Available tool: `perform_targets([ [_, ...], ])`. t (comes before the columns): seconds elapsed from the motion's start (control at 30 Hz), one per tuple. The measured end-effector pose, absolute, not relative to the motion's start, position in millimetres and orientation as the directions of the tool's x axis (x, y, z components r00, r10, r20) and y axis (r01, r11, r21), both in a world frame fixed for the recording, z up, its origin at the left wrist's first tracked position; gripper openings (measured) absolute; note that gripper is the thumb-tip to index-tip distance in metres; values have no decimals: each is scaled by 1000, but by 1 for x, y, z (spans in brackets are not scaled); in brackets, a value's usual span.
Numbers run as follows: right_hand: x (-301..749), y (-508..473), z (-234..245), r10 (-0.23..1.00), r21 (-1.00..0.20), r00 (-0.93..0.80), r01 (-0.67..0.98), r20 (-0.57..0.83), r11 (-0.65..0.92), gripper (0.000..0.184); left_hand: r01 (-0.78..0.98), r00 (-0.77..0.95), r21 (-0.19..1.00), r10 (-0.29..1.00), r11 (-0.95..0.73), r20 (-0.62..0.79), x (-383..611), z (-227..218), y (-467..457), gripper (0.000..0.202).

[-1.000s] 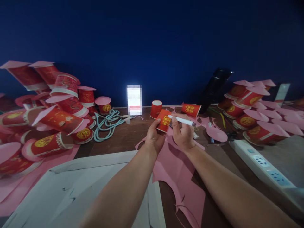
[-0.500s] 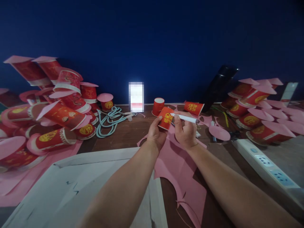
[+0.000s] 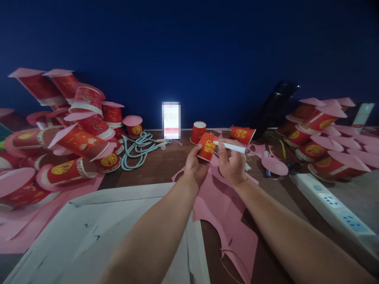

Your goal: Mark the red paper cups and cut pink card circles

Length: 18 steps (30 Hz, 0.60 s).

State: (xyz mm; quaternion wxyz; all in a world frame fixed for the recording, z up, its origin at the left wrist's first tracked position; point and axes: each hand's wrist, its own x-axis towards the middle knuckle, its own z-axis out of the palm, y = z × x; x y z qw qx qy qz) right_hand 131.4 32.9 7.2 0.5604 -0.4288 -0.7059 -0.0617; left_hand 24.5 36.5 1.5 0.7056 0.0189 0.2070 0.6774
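My left hand [image 3: 194, 167] grips a red paper cup [image 3: 207, 146] with yellow lettering, held tilted above the wooden table. My right hand [image 3: 232, 162] pinches a white pen [image 3: 232, 147], its tip at the cup's side. Under both hands lies a cut sheet of pink paper [image 3: 225, 209]. Another red cup [image 3: 198, 132] stands upright just behind, and a third red cup [image 3: 242, 134] lies on its side to the right.
Heaps of red cups with pink paper lids fill the left [image 3: 74, 134] and right [image 3: 319, 130] sides. A teal cable [image 3: 137, 149], a lit phone [image 3: 171, 120], a dark bottle [image 3: 275, 106], a white power strip [image 3: 334, 209] and a white board [image 3: 97, 236] are around.
Both hands have kept their grip on the cup and the pen. The view has shifted slightly, so everything sits a bit to the right of where it was.
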Motion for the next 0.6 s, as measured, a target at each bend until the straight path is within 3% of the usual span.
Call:
perform_targets([
  [0.6, 129, 29, 8, 528, -372, -32, 673, 849, 639, 19, -948, 15, 306, 974, 85, -224, 23, 3, 34, 20],
])
